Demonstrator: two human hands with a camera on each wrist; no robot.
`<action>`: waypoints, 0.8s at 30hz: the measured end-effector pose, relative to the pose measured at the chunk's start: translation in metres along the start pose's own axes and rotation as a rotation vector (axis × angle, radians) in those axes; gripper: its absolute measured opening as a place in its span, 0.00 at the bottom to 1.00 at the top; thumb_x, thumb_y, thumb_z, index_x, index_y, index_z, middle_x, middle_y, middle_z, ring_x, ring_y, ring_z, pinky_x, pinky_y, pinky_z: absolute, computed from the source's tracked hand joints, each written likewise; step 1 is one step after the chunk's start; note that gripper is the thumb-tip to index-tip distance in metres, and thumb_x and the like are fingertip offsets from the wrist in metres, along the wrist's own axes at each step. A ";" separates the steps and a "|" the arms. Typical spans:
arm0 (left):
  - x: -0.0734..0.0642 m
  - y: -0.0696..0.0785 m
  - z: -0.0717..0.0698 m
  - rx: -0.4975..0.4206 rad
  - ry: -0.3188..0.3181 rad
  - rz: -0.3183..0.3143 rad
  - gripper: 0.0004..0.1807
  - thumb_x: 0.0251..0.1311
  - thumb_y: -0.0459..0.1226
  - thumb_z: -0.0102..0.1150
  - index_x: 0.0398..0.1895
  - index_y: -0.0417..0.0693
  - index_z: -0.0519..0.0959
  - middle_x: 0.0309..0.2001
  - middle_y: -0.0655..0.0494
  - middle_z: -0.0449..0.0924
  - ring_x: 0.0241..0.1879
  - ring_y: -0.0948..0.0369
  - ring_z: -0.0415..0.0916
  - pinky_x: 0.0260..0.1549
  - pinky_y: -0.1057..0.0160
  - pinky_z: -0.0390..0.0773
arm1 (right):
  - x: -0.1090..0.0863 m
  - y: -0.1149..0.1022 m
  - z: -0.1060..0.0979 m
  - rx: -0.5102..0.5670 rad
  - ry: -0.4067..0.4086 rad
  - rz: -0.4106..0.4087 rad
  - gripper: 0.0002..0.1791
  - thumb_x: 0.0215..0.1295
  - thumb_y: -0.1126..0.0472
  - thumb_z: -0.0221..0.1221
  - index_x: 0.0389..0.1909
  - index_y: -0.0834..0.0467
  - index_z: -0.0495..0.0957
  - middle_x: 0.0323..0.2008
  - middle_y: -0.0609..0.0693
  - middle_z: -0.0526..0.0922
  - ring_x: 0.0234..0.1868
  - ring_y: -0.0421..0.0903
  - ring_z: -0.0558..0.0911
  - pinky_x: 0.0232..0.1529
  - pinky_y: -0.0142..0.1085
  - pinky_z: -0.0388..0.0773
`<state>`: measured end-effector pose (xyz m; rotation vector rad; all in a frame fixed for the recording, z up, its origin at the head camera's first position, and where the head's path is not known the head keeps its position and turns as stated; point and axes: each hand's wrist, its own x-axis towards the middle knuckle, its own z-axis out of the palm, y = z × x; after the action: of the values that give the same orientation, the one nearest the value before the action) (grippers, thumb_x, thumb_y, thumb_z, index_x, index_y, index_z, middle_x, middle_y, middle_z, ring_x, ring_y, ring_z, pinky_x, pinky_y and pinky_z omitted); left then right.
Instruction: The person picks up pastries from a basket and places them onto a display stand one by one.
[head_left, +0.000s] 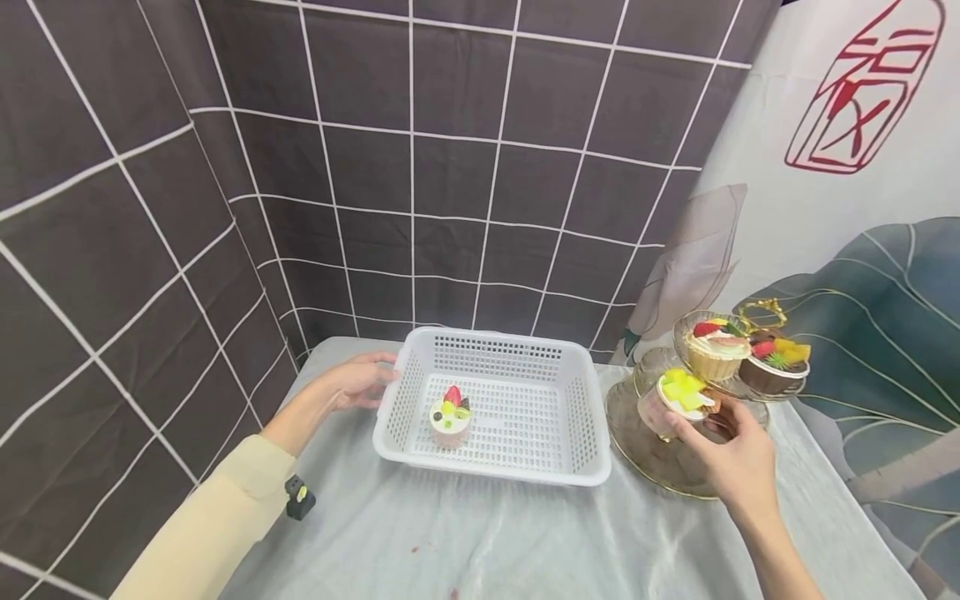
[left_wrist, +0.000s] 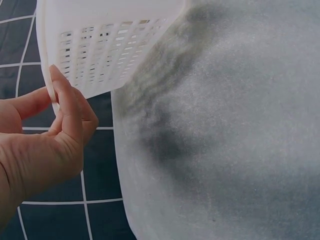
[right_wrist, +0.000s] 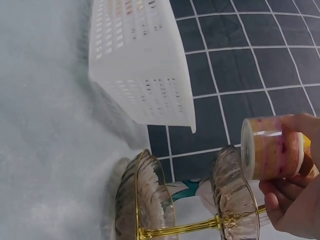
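Note:
With thumb and fingers my left hand (head_left: pixel 365 380) pinches the left rim of a white plastic basket (head_left: pixel 491 472); the left wrist view shows the fingers (left_wrist: pixel 70 107) on the rim. Inside the basket, toward its left, stands a dessert cup (head_left: pixel 450 423) topped with a strawberry and other fruit. My right hand (head_left: pixel 731 454) holds another dessert cup (right_wrist: pixel 272 148) with yellow fruit on top, above the bottom plate of a tiered glass stand (head_left: pixel 660 467). Two more desserts sit on the stand's top plate: a cream-topped tart (head_left: pixel 714 357) and a dark-cased tart (head_left: pixel 772 379).
The stand has a gold post (right_wrist: pixel 180 227) and a gold handle (head_left: pixel 763 314) at its top. A pale cloth covers the table (head_left: pixel 420 542). Behind it hangs a dark gridded cloth (head_left: pixel 450 175), with a printed white cloth (head_left: pixel 787 217) at the right.

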<state>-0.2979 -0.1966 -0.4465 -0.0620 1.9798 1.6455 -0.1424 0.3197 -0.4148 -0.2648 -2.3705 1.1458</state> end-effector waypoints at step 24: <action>0.001 -0.002 -0.001 -0.027 -0.023 0.014 0.27 0.80 0.33 0.48 0.78 0.40 0.61 0.69 0.35 0.74 0.66 0.44 0.77 0.62 0.45 0.80 | 0.019 0.016 0.023 -0.155 0.157 -0.030 0.34 0.56 0.53 0.79 0.56 0.72 0.80 0.49 0.75 0.85 0.53 0.71 0.81 0.61 0.65 0.64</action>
<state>-0.2980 -0.1977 -0.4486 -0.0388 1.9452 1.6743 -0.1708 0.3210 -0.4330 -0.3567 -2.3186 0.8941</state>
